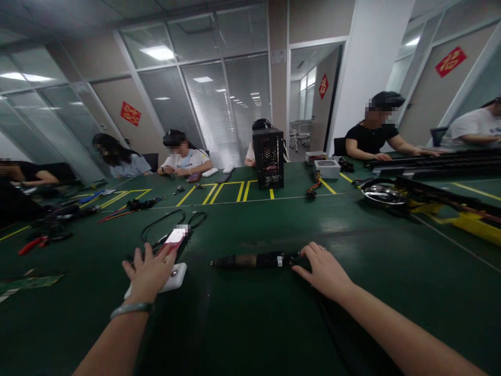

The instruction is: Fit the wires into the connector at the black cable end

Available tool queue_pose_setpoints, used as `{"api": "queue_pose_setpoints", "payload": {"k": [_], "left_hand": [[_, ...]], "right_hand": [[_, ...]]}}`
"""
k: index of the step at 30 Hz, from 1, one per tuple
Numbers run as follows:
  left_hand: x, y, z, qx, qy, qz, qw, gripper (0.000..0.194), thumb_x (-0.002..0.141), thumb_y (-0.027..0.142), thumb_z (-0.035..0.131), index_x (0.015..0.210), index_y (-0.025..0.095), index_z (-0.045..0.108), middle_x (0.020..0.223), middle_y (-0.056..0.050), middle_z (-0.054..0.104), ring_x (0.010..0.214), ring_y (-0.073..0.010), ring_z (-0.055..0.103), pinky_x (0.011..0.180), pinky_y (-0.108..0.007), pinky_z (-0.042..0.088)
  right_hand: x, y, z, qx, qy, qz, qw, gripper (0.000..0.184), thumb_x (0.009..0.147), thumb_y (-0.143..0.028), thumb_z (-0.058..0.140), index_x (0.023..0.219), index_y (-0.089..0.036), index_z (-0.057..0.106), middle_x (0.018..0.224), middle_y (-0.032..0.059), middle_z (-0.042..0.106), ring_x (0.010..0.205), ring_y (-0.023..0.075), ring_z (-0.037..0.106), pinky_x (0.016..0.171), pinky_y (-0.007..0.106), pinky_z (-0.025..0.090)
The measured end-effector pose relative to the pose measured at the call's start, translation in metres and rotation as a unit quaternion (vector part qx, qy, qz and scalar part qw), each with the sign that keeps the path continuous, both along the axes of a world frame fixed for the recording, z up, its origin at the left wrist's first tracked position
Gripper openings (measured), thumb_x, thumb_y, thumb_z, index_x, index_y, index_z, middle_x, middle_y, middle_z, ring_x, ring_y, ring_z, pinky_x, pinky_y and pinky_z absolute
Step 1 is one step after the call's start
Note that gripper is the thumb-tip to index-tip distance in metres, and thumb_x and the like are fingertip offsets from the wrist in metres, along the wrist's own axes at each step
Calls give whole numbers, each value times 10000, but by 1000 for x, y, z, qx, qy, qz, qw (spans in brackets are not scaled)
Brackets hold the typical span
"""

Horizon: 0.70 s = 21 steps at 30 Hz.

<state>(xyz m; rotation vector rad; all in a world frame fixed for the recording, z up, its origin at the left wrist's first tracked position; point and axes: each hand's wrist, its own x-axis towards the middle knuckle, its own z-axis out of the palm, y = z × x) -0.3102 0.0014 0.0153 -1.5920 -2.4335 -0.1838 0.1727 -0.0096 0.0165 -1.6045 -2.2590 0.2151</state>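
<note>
My left hand (151,274) is open, fingers spread, over a phone (176,237) with a lit screen and a white rounded device (176,277). Its fingertips overlap the phone's near end; whether they press on it I cannot tell. A dark, slim electric screwdriver (246,260) lies flat across the table in front of me, its tip to the left. At its right-hand cable end is my right hand (326,269), thumb and bent forefinger closed around that end. From under this hand a black cable runs toward me.
On the green table (235,324) stand a black computer case (269,159), a power supply (326,168) and a metal bowl (383,194). Black cable loops (195,219) lie behind the phone. Red-handled pliers (33,244) and tangled wires are at left. Several people sit around the table.
</note>
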Motion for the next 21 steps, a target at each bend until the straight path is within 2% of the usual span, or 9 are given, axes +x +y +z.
{"api": "queue_pose_setpoints", "payload": {"k": [1, 3, 6, 8, 10, 13, 16, 21], "left_hand": [[20, 0, 5, 37, 21, -61, 997, 445, 949, 392, 354, 1369, 302, 470, 1540, -67, 262, 1402, -446, 86, 1016, -711, 120], [73, -1, 14, 124, 33, -150, 980, 479, 947, 415, 381, 1399, 266, 433, 1539, -86, 258, 1417, -382, 117, 1080, -636, 126], [163, -3, 20, 97, -6, -349, 932, 442, 914, 437, 480, 1337, 308, 495, 1478, -33, 384, 1387, -285, 268, 1141, -554, 109], [213, -5, 16, 61, -50, -425, 902, 471, 874, 462, 552, 1315, 301, 511, 1445, -29, 431, 1360, -272, 324, 1150, -541, 122], [249, -5, 9, 37, -88, -459, 883, 466, 857, 447, 590, 1287, 279, 529, 1406, -36, 476, 1323, -252, 381, 1151, -500, 169], [277, -1, -1, 16, -122, -458, 880, 492, 820, 370, 652, 1280, 259, 518, 1313, -43, 552, 1222, -237, 482, 1110, -463, 270], [290, 1, -5, 10, -131, -441, 888, 369, 823, 291, 639, 1183, 251, 567, 1121, -31, 636, 1046, -224, 572, 965, -412, 412], [297, -3, -6, 18, -124, -428, 895, 239, 879, 299, 572, 1110, 238, 587, 1067, -41, 624, 996, -227, 564, 867, -383, 430]], "right_hand": [[2, -2, 0, -20, -4, 4, 1000, 310, 837, -465, 615, 1003, -203, 620, 1035, 70, 588, 953, 254, 563, 850, 388, 442], [3, -4, 1, -58, -5, 13, 998, 200, 846, -390, 610, 943, -216, 635, 969, 49, 610, 887, 229, 583, 797, 356, 447], [0, -3, 0, -86, 2, 11, 996, 97, 864, -266, 567, 878, -220, 651, 911, 38, 633, 840, 209, 600, 757, 322, 436], [-3, -1, -2, -87, 7, 0, 996, 86, 860, -232, 561, 860, -211, 644, 907, 43, 642, 835, 213, 606, 753, 319, 429], [-4, -1, -5, -86, 18, -17, 996, 87, 874, -223, 539, 882, -199, 622, 909, 54, 647, 815, 216, 613, 725, 316, 427], [-2, 0, -10, -92, 43, -36, 994, 102, 907, -213, 491, 923, -190, 589, 893, 59, 657, 785, 208, 626, 667, 292, 426], [0, 2, -15, -99, 71, -37, 992, 105, 914, -217, 497, 959, -198, 591, 906, 45, 669, 819, 190, 636, 675, 266, 434], [-3, 6, -17, -93, 103, -28, 990, 131, 913, -237, 513, 874, -215, 636, 909, 22, 680, 851, 183, 631, 724, 268, 432]]}}
